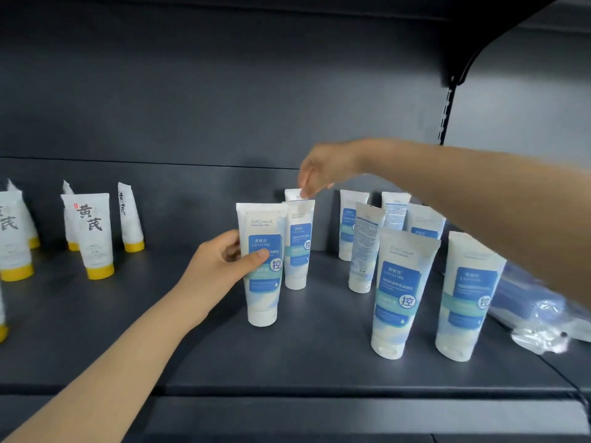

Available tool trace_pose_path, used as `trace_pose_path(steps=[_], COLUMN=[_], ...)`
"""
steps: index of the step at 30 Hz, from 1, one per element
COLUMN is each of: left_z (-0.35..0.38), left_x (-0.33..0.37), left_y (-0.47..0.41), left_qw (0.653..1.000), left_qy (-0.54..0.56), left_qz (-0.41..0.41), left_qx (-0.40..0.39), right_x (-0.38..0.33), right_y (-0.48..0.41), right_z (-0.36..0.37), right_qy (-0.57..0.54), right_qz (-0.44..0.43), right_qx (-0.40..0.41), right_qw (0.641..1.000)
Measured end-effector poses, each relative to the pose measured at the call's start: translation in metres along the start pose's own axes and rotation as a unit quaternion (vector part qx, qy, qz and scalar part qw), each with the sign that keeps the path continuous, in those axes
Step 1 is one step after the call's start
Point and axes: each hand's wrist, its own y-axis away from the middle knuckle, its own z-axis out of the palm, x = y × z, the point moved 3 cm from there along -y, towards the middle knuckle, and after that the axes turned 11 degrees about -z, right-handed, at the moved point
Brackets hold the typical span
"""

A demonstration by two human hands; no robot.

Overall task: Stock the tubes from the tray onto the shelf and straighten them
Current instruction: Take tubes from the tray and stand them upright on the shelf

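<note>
The rear tube point(292, 194) is almost wholly hidden. Only its crimped top shows above the second tube point(299, 251), which stands right in front of it. The right hand point(323, 169) reaches in from the right, and its fingers point(303, 187) are bunched downward and pinch that top edge. The contact is blurred and partly covered by the hand itself.

The left hand point(220, 263) grips the front tube point(263, 292) at mid-height. Its thumb lies across the blue label and the other fingers are curled round the far side, out of sight. This tube stands cap-down on the dark shelf point(319, 362), just ahead and to the left of the second one.

To the right, six more blue-and-white tubes point(403, 292) stand cap-down in a loose group. One of them point(364, 247) is turned with its fine-print back outward. The right forearm crosses in front of the rearmost ones and hides their upper right parts.

At the far left, the white yellow-capped tubes point(94, 235) stand apart from the blue group. Several are cut off by the frame edge.

A crumpled plastic bag point(540, 314) lies on the shelf at the right edge, just beside the nearest tubes. Something bluish shows inside it, but it is too blurred to identify.
</note>
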Motion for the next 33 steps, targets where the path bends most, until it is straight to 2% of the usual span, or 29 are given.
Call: trace_pose_path(steps=[4,8,11,14,17,22,27,33], left_z=[0.008,0.013,0.016,0.018,0.021,0.03,0.042,0.039], left_x=[-0.001,-0.003,-0.004,-0.003,0.0,0.0,-0.006,-0.018], left_y=[0.002,0.003,0.006,0.009,0.014,0.027,0.033,0.025], left_qw=[1.0,1.0,1.0,1.0,0.999,0.997,0.996,0.998], left_qy=[0.0,0.003,0.018,0.015,-0.014,-0.051,-0.072,-0.055], left_qz=[-0.003,0.01,0.009,0.009,0.023,0.049,0.058,0.027], left_qx=[-0.021,-0.007,0.002,-0.014,-0.017,0.006,0.009,-0.027], right_x=[-0.021,-0.061,-0.082,-0.095,-0.103,-0.121,-0.125,-0.123], right_y=[0.05,0.098,0.131,0.156,0.17,0.172,0.166,0.165], right_z=[-0.02,-0.004,0.035,0.09,0.147,0.222,0.244,0.247], right_qy=[0.01,0.012,-0.017,0.028,0.073,0.064,0.112,0.161], right_qz=[0.035,0.027,0.05,0.071,0.095,0.188,0.192,0.193], right_qx=[0.087,0.178,0.261,0.325,0.41,0.461,0.53,0.536], right_qw=[0.996,0.984,0.964,0.942,0.904,0.865,0.818,0.806])
